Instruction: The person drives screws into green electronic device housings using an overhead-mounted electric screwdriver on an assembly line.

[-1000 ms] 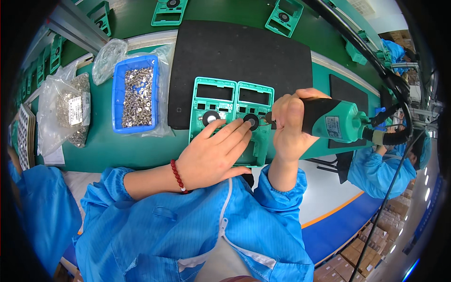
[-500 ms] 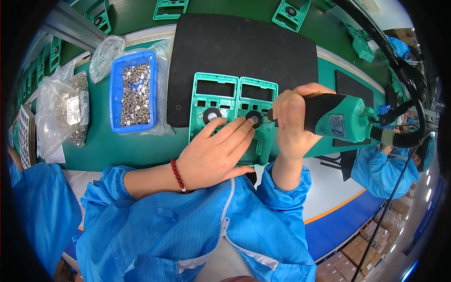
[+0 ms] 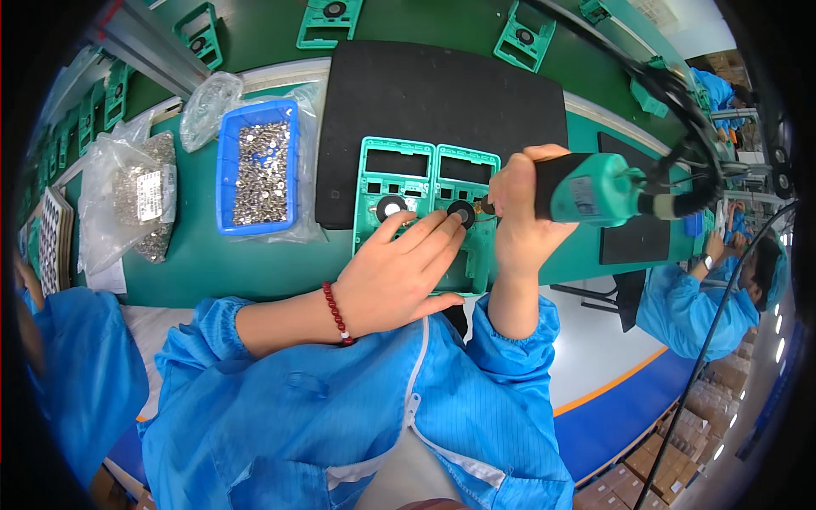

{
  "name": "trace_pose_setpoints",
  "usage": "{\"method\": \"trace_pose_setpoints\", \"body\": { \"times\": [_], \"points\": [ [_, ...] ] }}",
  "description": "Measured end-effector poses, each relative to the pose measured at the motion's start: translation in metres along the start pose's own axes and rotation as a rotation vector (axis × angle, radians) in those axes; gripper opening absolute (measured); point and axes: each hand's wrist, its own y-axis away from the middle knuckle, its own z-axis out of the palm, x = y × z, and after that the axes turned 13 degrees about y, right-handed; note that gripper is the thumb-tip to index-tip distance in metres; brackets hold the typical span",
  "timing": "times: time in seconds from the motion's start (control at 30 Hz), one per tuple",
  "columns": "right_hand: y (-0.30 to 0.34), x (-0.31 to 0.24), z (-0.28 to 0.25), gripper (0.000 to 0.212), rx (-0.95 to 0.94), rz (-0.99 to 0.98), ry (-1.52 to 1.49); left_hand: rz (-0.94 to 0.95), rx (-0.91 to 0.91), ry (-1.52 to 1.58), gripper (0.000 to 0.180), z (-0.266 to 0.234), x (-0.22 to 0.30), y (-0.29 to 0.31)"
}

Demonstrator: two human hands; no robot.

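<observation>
Two green plastic housings [image 3: 367,157] lie side by side in front of me, at the near edge of the black mat. Each carries a round black speaker [image 3: 392,206]. My left hand [image 3: 395,276] rests flat over their lower parts, fingers stretched out, fingertips at the right housing's speaker [image 3: 461,212]. A green and black electric screwdriver [image 3: 595,189] is in my right hand [image 3: 520,208], held nearly level. Its tip points left to the edge of that speaker; whether it touches a screw is too small to tell.
Left of the mat [image 3: 442,93] stands a blue bin [image 3: 223,191] of loose screws, beside a clear bag [image 3: 127,200] of more metal parts. More green housings [image 3: 524,38] lie along the far belt. The screwdriver's cable [image 3: 693,200] hangs at right, where a co-worker [image 3: 701,306] sits.
The whole view has shifted slightly, with the bench items sliding a little right. Both hands and the screwdriver keep nearly the same place over the housings.
</observation>
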Motion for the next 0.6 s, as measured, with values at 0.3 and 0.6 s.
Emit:
{"method": "trace_pose_setpoints", "body": {
  "times": [0.3, 0.6],
  "points": [
    [0.006, -0.064, -0.007, 0.028, -0.019, -0.303, -0.014, 0.13, 0.121, 0.071, 0.048, -0.032, -0.012, -0.004],
    [0.022, -0.059, -0.018, 0.026, 0.046, -0.231, 0.025, -0.447, -0.147, -0.366, 0.026, -0.128, -0.097, 0.051]
  ]
}}
